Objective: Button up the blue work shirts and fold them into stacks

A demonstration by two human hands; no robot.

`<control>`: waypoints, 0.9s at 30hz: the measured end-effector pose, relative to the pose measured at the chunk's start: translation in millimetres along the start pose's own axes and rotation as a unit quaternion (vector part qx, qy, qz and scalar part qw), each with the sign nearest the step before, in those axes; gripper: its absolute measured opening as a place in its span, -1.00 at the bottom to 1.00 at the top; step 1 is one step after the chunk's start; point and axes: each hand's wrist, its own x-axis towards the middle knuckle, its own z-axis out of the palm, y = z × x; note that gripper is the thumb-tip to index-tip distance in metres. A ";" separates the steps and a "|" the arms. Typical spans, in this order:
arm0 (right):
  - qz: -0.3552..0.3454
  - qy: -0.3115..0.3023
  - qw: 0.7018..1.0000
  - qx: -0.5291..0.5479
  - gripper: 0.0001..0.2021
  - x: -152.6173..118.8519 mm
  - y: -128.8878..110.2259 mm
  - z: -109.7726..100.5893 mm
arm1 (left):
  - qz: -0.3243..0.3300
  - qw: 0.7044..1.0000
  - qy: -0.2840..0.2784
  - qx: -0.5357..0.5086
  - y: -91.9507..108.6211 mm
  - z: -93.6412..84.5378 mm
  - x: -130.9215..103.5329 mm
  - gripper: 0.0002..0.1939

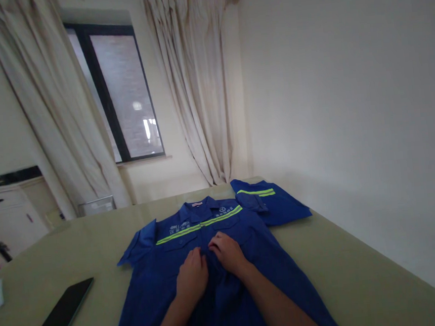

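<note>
Across the pale green table (349, 273): blue shirt (151, 270), spread front up, collar toward the curtained window, yellow-green stripe over the chest. At far right, against the shirt's sleeve: folded blue garment (288, 207), similarly striped. At left, apart from both: flat black object (59, 319). On the shirt's middle front, close together: left hand (193, 275) and right hand (227, 252), fingers curled; cannot tell whether pinching cloth.
</note>
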 end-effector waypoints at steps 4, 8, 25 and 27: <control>0.007 0.004 1.000 -0.025 -0.85 0.0 3.2 3.7 | -0.036 0.999 -0.007 -0.026 5.8 -0.9 31.0 -0.73; 0.024 0.018 0.999 -0.038 -0.86 0.2 4.4 6.1 | -0.023 0.997 -0.004 -0.078 4.0 6.9 38.1 -0.72; -0.003 0.002 1.000 -0.017 -0.82 -4.7 -3.3 -4.9 | -0.058 0.988 0.014 -0.139 -0.6 12.3 45.3 -0.75; 0.009 0.019 0.999 -0.027 -0.81 -4.2 -3.7 -4.9 | -0.058 0.987 0.020 -0.149 1.0 12.9 44.2 -0.76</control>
